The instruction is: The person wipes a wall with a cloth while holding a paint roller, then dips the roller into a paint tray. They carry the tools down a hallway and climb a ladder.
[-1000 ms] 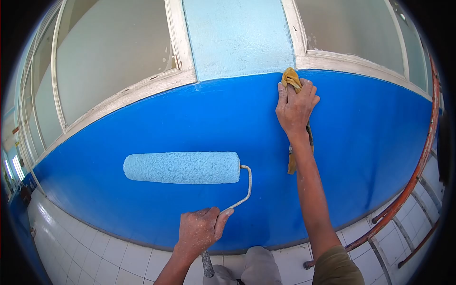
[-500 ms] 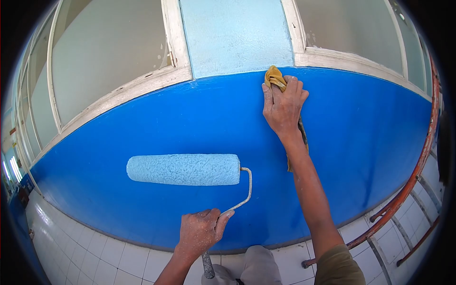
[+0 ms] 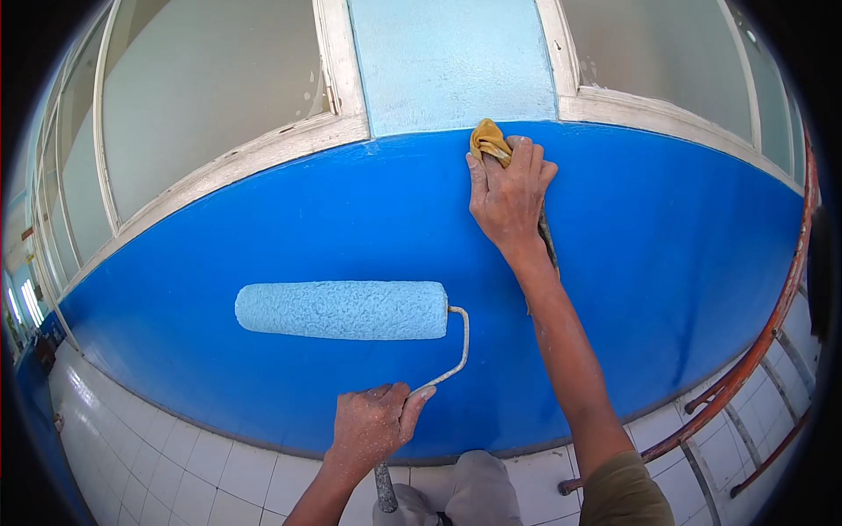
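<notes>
My left hand (image 3: 375, 427) is closed around the handle of a paint roller (image 3: 342, 310). Its fluffy cover is coated in light blue and lies level in front of the blue lower wall (image 3: 368, 219). A bent wire frame joins the cover to the handle, whose speckled end shows below my fist. Higher up, my right hand (image 3: 513, 188) grips a mustard-yellow rag (image 3: 488, 140), bunched at the fingertips. The rag is at the line where the blue meets the light blue panel (image 3: 456, 66). Part of it hangs behind my wrist.
White window frames (image 3: 263, 156) with worn paint flank the light blue panel. A rusty red metal railing (image 3: 781, 307) curves along the right side. White floor tiles (image 3: 202, 456) run along the wall's base, and my knees (image 3: 478, 491) show at the bottom.
My right hand has slid the rag left along the colour line. The roller stays nearly in place in my left hand. The view has shifted slightly.
</notes>
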Tool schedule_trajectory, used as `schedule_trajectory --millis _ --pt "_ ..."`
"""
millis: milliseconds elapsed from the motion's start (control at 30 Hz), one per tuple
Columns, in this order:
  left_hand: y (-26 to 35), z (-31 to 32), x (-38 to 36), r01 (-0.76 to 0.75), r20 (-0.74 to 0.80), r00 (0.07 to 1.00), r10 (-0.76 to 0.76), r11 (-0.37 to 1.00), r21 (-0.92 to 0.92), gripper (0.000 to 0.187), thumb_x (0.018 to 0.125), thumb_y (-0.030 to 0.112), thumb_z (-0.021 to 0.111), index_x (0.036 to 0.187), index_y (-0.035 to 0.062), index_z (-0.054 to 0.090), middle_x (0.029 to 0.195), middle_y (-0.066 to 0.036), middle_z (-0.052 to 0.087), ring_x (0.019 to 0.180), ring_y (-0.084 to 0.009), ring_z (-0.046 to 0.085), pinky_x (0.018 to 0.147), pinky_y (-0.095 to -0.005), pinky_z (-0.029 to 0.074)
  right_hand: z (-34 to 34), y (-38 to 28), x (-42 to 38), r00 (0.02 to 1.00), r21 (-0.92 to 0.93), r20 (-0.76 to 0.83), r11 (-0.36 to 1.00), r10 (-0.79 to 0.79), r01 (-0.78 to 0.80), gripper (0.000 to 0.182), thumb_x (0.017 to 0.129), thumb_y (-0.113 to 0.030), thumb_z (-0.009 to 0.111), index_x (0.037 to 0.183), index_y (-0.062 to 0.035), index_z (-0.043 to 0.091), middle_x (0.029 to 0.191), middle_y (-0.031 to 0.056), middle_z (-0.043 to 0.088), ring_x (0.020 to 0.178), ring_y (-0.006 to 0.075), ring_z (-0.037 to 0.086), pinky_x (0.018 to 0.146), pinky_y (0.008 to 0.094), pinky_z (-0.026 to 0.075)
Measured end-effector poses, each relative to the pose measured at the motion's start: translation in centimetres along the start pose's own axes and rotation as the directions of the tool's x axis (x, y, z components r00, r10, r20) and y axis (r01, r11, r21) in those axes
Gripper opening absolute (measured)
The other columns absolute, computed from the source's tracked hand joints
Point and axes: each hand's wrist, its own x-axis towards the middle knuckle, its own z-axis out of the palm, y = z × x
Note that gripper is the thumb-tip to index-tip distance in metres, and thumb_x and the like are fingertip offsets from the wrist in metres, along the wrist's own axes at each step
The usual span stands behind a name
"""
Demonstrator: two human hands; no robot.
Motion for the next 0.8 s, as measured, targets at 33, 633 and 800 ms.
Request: schedule_trajectory --millis 33,633,800 --pt "0.1 0.1 0.1 0.002 -0.001 1.000 -0.002 1.000 0.000 0.044 0.096 0.024 0.071 0.059 0.0080 0.053 0.044 -0.003 0.046 0.034 -0.0147 0.036 0.037 -0.0333 0.026 0.1 -0.1 0.0 1.000 0.002 0.006 1.000 -0.002 0.002 0.026 0.093 -0.028 0.066 0.089 -0.0045 0.076 0.106 0.0151 0.053 0.096 0.0273 0.046 0.081 0.0449 0.029" --pt "-0.3 -0.1 -0.1 0.013 -0.022 1.000 -0.013 1.000 0.007 0.044 0.095 0.025 0.072 0.059 0.0085 0.052 0.043 -0.002 0.045 0.034 -0.0137 0.038 0.038 -0.0322 0.028 1.1 -3.5 0.5 0.997 0.048 0.010 0.996 -0.078 0.078 0.024 0.092 -0.028 0.068 0.093 -0.0054 0.078 0.106 0.0128 0.056 0.095 0.0259 0.047 0.080 0.0447 0.030" --pt "-0.4 -0.2 0.0 0.002 -0.028 1.000 -0.001 1.000 0.023 0.046 0.096 0.028 0.071 0.059 0.0093 0.052 0.042 -0.002 0.044 0.034 -0.0139 0.038 0.037 -0.0315 0.028 1.7 -4.5 0.6 0.995 0.065 0.001 0.993 -0.099 0.099 0.024 0.091 -0.028 0.069 0.093 -0.0060 0.078 0.106 0.0131 0.057 0.094 0.0261 0.047 0.079 0.0450 0.029"
